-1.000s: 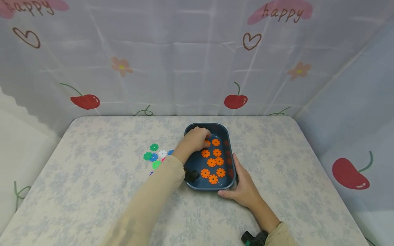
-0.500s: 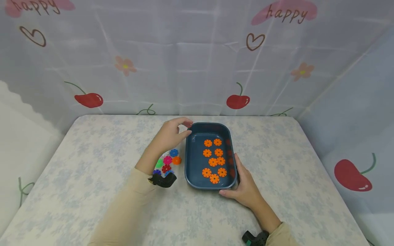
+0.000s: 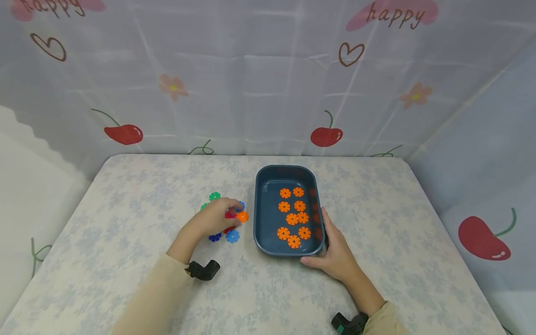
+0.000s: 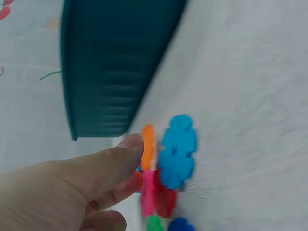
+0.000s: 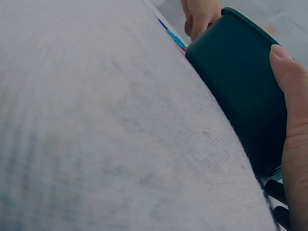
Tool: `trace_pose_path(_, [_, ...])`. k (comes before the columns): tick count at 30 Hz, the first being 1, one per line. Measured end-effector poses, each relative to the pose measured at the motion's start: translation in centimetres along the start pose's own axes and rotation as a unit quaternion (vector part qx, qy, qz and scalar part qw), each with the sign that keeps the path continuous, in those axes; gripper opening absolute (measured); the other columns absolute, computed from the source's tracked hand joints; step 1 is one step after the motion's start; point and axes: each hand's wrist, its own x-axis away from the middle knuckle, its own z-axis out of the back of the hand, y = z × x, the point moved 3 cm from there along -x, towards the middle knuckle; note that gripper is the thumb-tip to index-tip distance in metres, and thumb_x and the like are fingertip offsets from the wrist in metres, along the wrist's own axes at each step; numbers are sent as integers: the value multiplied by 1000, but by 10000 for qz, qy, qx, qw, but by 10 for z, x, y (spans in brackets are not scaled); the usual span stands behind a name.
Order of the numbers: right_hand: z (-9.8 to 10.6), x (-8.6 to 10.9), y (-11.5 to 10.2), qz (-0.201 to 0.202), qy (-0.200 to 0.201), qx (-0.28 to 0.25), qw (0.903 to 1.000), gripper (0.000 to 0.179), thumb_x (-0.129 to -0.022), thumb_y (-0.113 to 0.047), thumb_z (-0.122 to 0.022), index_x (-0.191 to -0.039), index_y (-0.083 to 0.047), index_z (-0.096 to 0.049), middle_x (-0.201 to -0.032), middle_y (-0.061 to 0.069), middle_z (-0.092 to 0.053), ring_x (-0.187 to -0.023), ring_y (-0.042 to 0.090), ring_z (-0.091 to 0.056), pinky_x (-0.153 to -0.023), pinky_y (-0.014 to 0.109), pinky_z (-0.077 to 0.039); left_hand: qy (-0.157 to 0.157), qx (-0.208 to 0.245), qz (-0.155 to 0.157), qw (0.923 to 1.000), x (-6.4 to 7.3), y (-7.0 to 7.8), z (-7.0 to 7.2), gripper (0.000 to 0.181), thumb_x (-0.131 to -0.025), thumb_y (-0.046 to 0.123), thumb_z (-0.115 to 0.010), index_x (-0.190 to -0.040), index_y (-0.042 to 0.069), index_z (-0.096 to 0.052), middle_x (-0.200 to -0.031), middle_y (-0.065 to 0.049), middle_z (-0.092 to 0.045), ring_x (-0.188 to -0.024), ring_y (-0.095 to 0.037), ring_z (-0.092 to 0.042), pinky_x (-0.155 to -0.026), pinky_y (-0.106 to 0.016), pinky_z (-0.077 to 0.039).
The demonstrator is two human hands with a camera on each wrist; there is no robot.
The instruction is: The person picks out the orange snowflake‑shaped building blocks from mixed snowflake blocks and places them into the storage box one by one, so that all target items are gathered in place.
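Small notched plastic discs, like snowflake building pieces, lie in a cluster left of a dark blue rectangular tray (image 3: 264, 223). My left hand (image 3: 211, 217) reaches over the cluster, its thumb and index finger to either side of an orange disc (image 3: 242, 217). In the left wrist view, the thumb tip is beside that orange disc (image 4: 148, 147), with a blue disc (image 4: 178, 151) just past it. Whether the fingers touch it is unclear. My right hand (image 3: 335, 256) holds the tray's near right corner, its thumb on the near wall. Inside the tray lie several orange discs (image 3: 294, 241).
Around the left hand lie green (image 3: 215, 196), light blue (image 3: 232, 236), dark blue (image 3: 215, 237) and red discs (image 3: 229, 230), some partly covered by the hand. A patterned cloth covers the table (image 3: 146, 195). A printed curtain (image 3: 251, 93) hangs behind its far edge.
My left hand has left the tray's inside, passed over its left rim and come down to the loose discs. The right hand stays at the tray's corner.
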Motion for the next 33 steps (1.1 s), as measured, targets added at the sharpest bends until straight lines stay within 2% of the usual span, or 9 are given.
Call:
trace_pose_path(3, [1, 0, 0, 9, -4, -28, 10000, 139, -62, -34, -95, -160, -26, 2, -163, 10, -26, -145, 33, -36, -114, 53, -33, 162, -205, -143, 9996, -1, 0, -7, 33, -90, 19, -75, -120, 10, -67, -108, -3, -66, -94, -16, -61, -86, -35, -54])
trace_pose_path(7, [0, -1, 1, 57, -30, -193, 9998, 139, -62, -32, -96, -160, -27, 2, -163, 7, -27, -146, 30, -36, -116, 27, -29, 346, -364, -189, 9986, -2, 1, -11, 29, -91, 19, -73, -117, 9, -68, -110, -6, -65, -97, -19, -61, -88, -38, -53])
trace_pose_path(10, [1, -1, 1, 76, -53, -298, 9995, 139, -62, -31, -96, -160, -28, 2, -163, 6, -27, -146, 28, -36, -113, 17, -25, 411, -402, -175, 9982, -2, 1, -12, 27, -92, 20, -72, -115, 9, -67, -108, -5, -64, -96, -19, -59, -87, -38, -52])
trace_pose_path(15, [1, 0, 1, 38, -36, -241, 9997, 139, -61, -31, -96, -160, -28, 2, -163, 6, -27, -146, 29, -36, -115, 22, -26, 467, -554, -197, 9972, -3, 2, -16, 26, -93, 25, -71, -112, 9, -63, -106, -3, -58, -90, -17, -56, -83, -35, -50])
trace_pose_path(20, [1, 0, 2, 6, -35, -255, 9997, 139, -61, -31, -96, -160, -28, 2, -163, 5, -27, -147, 28, -35, -116, 27, -26, 464, -605, -227, 9968, -3, 2, -18, 26, -94, 26, -70, -113, 10, -61, -109, -3, -57, -92, -16, -56, -85, -36, -50])
trace_pose_path(29, [1, 1, 2, 18, -9, -336, 9994, 139, -60, -28, -96, -160, -26, 0, -163, 6, -29, -146, 27, -37, -114, 20, -25, 247, -658, -312, 9970, -8, 2, -17, 27, -92, 24, -72, -115, 12, -63, -112, -3, -58, -100, -19, -58, -93, -38, -50])
trace_pose_path(33, [0, 0, 3, 33, -13, -386, 9992, 138, -60, -27, -96, -161, -20, -1, -163, 6, -29, -146, 27, -37, -113, 17, -25, 173, -594, -326, 9976, -9, 1, -16, 28, -92, 24, -72, -115, 12, -63, -116, -3, -56, -108, -20, -59, -97, -40, -50])
